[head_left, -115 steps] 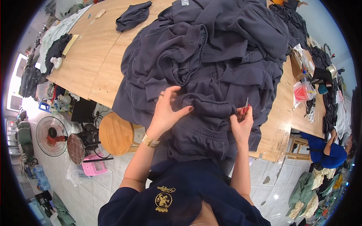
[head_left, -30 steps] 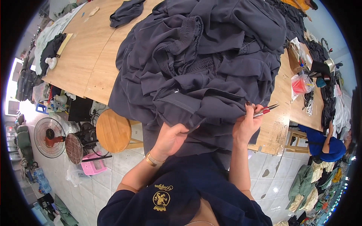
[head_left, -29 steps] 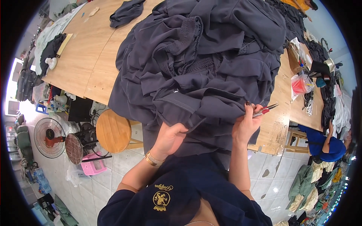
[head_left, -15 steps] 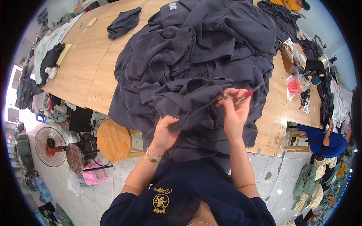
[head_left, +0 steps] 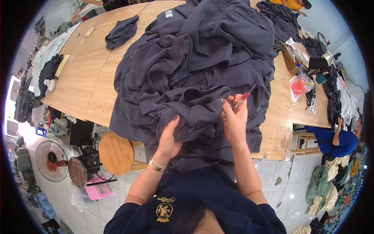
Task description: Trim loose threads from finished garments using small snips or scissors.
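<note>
A dark grey garment (head_left: 194, 111), part of a big heap of like cloth (head_left: 237, 31), is spread between my hands. My left hand (head_left: 168, 140) grips its near edge, thumb on top and the other fingers hidden beneath the cloth. At the garment's right side, my right hand (head_left: 235, 119) is closed, its thumb and fingertips at the fabric edge. The same hand holds a slim red-handled tool (head_left: 244, 96) with a thin pointed end aimed up and right; its exact kind is unclear.
The heap lies on a wooden table (head_left: 83, 78). A small dark cloth piece (head_left: 122, 32) rests at far left. A round wooden stool (head_left: 116, 153) and a fan (head_left: 52, 162) stand left. At right are a red-and-clear plastic bag (head_left: 300, 85) and a seated person in blue (head_left: 335, 142).
My right hand, still with the red tool, has come in against the garment's right edge. My left thumb has straightened upward on the cloth. The view has shifted slightly.
</note>
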{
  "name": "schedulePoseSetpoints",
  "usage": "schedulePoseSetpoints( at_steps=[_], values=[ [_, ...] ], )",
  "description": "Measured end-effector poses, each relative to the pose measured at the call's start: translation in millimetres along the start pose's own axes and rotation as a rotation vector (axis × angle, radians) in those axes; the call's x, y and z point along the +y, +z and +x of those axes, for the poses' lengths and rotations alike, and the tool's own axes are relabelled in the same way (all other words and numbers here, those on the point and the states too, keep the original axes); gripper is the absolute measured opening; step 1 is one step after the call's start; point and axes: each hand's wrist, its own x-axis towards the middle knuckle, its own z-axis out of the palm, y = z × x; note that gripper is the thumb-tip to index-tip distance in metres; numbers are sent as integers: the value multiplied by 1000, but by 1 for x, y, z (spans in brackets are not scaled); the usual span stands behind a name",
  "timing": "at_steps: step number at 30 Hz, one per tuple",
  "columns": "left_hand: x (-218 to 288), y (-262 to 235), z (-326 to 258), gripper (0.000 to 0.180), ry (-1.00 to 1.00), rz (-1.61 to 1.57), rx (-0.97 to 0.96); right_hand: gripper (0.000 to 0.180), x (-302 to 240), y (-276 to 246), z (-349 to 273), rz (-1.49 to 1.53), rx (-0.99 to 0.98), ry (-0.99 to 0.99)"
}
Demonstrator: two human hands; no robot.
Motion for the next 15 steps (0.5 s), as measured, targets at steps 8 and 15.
schedulePoseSetpoints(
  at_steps=[8,15],
  values=[
    [37,-10,-19,46,-356,1221,-617,38,-4,-41,-14,-95,14,23],
    [71,-47,-2,37,-227,990,-64,33,4,-98,-29,431,40,204]
  ],
)
